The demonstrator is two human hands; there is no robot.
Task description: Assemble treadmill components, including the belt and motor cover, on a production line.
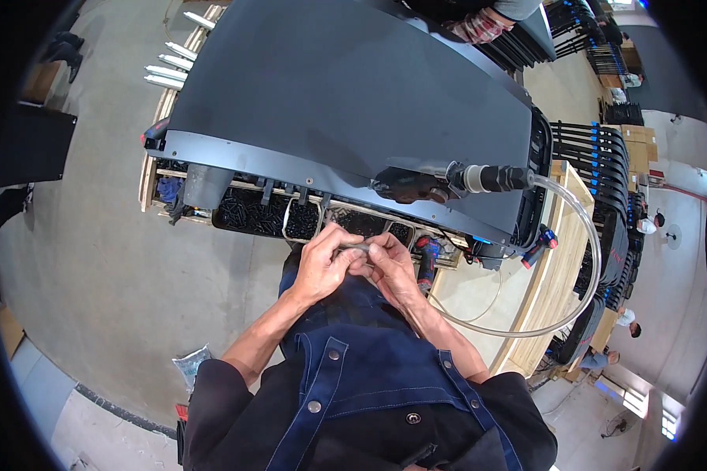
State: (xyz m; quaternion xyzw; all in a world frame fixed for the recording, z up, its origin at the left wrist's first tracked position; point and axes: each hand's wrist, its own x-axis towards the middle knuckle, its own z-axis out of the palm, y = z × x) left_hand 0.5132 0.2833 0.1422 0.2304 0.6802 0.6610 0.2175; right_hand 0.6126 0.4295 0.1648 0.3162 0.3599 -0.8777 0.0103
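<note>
My left hand (322, 263) and my right hand (389, 267) meet just below the front edge of a large dark grey panel (346, 86). Together they pinch a small grey metal part (355, 247) between the fingertips. The part is mostly hidden by my fingers. Right behind my hands, under the panel's edge, a wooden rack holds compartments of small black parts (251, 212).
A clear hose (593, 251) loops from a black fitting (491, 178) on the panel's right end. A red and black power tool (427, 263) lies by my right hand. A clear plastic bag (188, 365) lies on the concrete floor. Stacked dark panels (605, 165) stand at right; other people are far right.
</note>
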